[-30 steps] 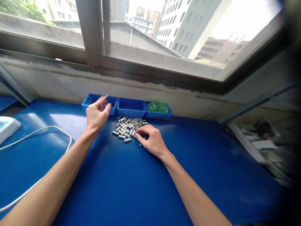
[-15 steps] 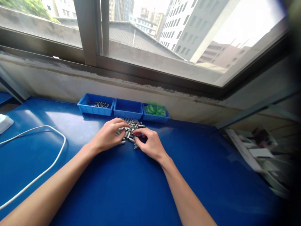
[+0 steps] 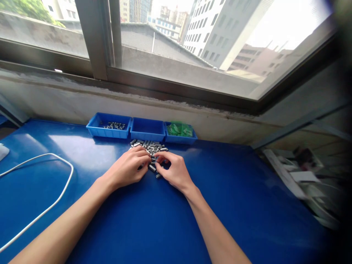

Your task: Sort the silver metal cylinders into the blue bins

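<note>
A heap of small silvery metal pieces (image 3: 150, 145), short and bar-like, lies on the blue table (image 3: 154, 220). My left hand (image 3: 134, 163) is at the heap's left side, its fingers curled in towards the thumb. Whatever may be between those fingertips is hidden. On the right side of the heap is my right hand (image 3: 174, 168), with thumb and forefinger apart around the loose pieces. A few pieces lie between the two hands and just below the right fingertips.
Behind the heap stand three blue bins in a row: a left bin (image 3: 108, 133) with small metal parts, a middle bin (image 3: 147, 135), and a right bin (image 3: 180, 139) holding green plastic bags. A white cable (image 3: 64, 189) curves over the table's left side. Cluttered items (image 3: 305, 176) are at far right.
My left hand has closed its fingers further and shifted slightly towards the heap's near side. My right hand stays nearly in place. The view has tilted slightly.
</note>
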Demonstrator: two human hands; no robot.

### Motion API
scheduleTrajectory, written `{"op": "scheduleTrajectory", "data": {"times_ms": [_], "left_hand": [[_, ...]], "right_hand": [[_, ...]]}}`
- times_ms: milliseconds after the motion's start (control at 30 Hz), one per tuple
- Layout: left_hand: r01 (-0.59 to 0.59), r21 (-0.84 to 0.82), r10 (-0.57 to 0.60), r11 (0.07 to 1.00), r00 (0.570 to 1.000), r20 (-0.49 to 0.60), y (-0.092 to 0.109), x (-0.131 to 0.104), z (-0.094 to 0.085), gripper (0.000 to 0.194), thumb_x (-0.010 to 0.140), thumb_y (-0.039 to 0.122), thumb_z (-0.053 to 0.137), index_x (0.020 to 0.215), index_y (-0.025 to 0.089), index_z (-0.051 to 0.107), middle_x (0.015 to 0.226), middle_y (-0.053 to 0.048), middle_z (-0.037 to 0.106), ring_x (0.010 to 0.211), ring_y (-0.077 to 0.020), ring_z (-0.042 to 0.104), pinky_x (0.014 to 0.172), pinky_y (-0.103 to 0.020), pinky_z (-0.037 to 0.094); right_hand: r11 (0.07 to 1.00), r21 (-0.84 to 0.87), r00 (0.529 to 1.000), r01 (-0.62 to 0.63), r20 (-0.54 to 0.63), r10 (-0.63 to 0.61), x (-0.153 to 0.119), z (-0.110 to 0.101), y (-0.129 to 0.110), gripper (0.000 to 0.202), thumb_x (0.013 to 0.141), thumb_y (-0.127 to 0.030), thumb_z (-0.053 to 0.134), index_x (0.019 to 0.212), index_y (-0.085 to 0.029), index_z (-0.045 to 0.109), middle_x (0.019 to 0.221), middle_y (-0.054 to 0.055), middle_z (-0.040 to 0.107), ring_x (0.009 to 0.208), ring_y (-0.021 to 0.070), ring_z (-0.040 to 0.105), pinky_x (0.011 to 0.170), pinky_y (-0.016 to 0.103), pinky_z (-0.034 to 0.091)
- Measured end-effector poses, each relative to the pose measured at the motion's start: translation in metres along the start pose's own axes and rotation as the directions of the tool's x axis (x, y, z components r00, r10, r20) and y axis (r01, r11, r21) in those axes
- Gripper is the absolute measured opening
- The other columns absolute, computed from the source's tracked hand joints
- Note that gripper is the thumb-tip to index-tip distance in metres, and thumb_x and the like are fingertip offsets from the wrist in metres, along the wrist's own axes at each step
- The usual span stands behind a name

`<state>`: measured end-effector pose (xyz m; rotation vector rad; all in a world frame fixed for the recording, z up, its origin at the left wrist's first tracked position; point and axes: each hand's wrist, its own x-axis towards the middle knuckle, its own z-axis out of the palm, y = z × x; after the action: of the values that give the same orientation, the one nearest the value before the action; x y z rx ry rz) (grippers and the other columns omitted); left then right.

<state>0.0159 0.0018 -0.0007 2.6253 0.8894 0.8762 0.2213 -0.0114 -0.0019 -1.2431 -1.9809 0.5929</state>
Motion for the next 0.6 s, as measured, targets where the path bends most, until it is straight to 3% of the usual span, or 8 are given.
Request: {"op": "scheduleTrajectory", "data": {"times_ms": [133, 300, 467, 600], "left_hand": [[0.025, -0.004, -0.025, 1.000, 0.999, -0.030, 0.000, 0.000, -0.001, 0.019, 0.089, 0.011, 0.053, 0.096, 0.019, 0.069, 0.097, -0.009, 0.070, 0.098, -0.0233, 0.060, 0.088, -0.039, 0.051], [0.077, -0.077, -0.087, 0.994, 0.986, -0.139, 0.002, 0.001, 0.001, 0.028, 0.090, 0.019, 0.059, 0.117, 0.021, 0.066, 0.107, -0.009, 0.070, 0.099, -0.0236, 0.060, 0.091, -0.041, 0.051], [0.080, -0.197, -0.125, 0.977, 0.965, -0.229, 0.001, 0.003, 0.009, 0.023, 0.091, 0.026, 0.065, 0.114, 0.022, 0.068, 0.101, -0.007, 0.073, 0.093, -0.0209, 0.062, 0.085, -0.036, 0.051], [0.132, -0.257, -0.199, 0.957, 0.946, -0.254, 0.001, 0.004, 0.011, 0.012, 0.090, 0.026, 0.068, 0.100, 0.021, 0.071, 0.091, -0.004, 0.074, 0.085, -0.0189, 0.064, 0.079, -0.033, 0.051]], "right_hand": [[0.975, 0.211, 0.991, -0.076, -0.095, 0.097, 0.001, 0.004, 0.002, 0.023, 0.081, -0.019, 0.068, 0.103, -0.022, 0.071, 0.090, 0.003, 0.074, 0.079, 0.0176, 0.070, 0.079, 0.031, 0.057], [0.760, 0.623, 0.930, -0.184, -0.140, 0.340, 0.006, 0.009, 0.007, 0.028, 0.076, -0.033, 0.080, 0.098, -0.019, 0.069, 0.092, 0.005, 0.076, 0.084, 0.0204, 0.074, 0.080, 0.032, 0.060], [0.678, 0.706, 0.919, -0.207, -0.096, 0.381, 0.007, 0.014, 0.006, 0.044, 0.075, -0.037, 0.082, 0.109, -0.022, 0.059, 0.081, 0.002, 0.077, 0.071, 0.0193, 0.074, 0.071, 0.032, 0.060], [0.689, 0.697, 0.921, -0.196, -0.110, 0.374, 0.006, 0.019, -0.001, 0.044, 0.070, -0.039, 0.086, 0.094, -0.024, 0.052, 0.074, -0.002, 0.075, 0.067, 0.0189, 0.073, 0.071, 0.031, 0.060]]}}
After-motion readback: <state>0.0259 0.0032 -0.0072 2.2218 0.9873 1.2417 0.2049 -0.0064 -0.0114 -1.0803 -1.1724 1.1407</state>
